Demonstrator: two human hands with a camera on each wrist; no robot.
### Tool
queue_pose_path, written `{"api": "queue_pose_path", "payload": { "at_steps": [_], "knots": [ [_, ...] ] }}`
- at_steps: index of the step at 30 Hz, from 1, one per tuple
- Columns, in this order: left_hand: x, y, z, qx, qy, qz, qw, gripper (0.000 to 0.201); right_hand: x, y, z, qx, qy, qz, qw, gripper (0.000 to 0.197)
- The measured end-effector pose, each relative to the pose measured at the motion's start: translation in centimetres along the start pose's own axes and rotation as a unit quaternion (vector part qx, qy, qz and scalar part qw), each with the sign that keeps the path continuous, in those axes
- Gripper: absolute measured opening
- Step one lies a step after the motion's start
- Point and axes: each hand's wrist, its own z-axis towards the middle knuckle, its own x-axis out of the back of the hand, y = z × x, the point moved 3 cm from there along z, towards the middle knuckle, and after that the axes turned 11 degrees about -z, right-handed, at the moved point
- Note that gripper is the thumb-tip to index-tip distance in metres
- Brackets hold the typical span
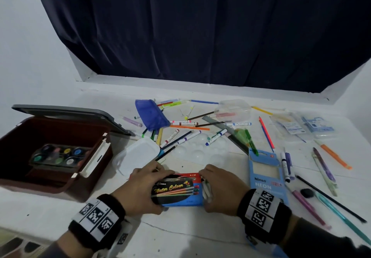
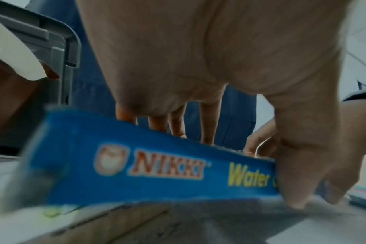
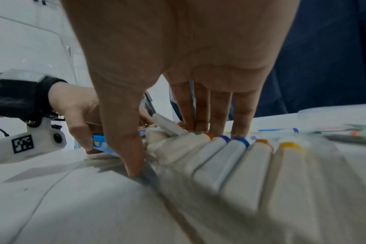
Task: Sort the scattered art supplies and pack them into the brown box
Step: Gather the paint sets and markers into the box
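The brown box (image 1: 96,179) stands open at the left with a paint-pot set (image 1: 58,155) inside. In front of me my left hand (image 1: 158,189) grips a blue water colour box (image 1: 180,191) from above, thumb on its near side (image 2: 303,165), fingers over the far edge. The box's blue side (image 2: 146,165) reads NIKKI. At its right end my right hand (image 1: 212,189) pinches a row of white markers (image 3: 230,156), fingertips on their coloured caps and thumb at the near edge. The markers (image 1: 206,192) stick out of that end.
Loose pens, markers and pencils cover the table's middle and right. Among them lie a blue pouch (image 1: 151,115), a white lidded tub (image 1: 136,155), a clear palette (image 1: 200,149), a blue Neon box (image 1: 265,173) and plastic packets (image 1: 301,125). The brown box's grey lid (image 1: 66,115) stands open.
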Motion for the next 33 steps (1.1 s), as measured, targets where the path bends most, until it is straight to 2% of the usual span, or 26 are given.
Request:
{"api": "queue_pose_path", "payload": {
  "at_steps": [7,18,25,33],
  "knots": [
    [-1.4,-1.1,-0.5,0.035,-0.039,0.033,0.998,0.09,-2.2,0.0,1.0,0.001,-0.023,0.004,1.0,0.061],
    [-0.5,-3.1,-0.9,0.031,-0.021,0.013,0.999,0.088,-2.7,1.7,0.5,-0.007,-0.032,-0.018,0.999,0.077],
    [0.0,-3.7,-0.8,0.026,-0.018,-0.006,0.999,0.088,-2.6,2.4,0.5,-0.01,-0.023,0.029,0.999,0.062],
    [0.4,-4.3,-0.8,0.027,-0.024,-0.018,0.999,0.088,-2.6,1.9,0.5,-0.045,-0.016,0.009,0.999,0.062]
  ]
}}
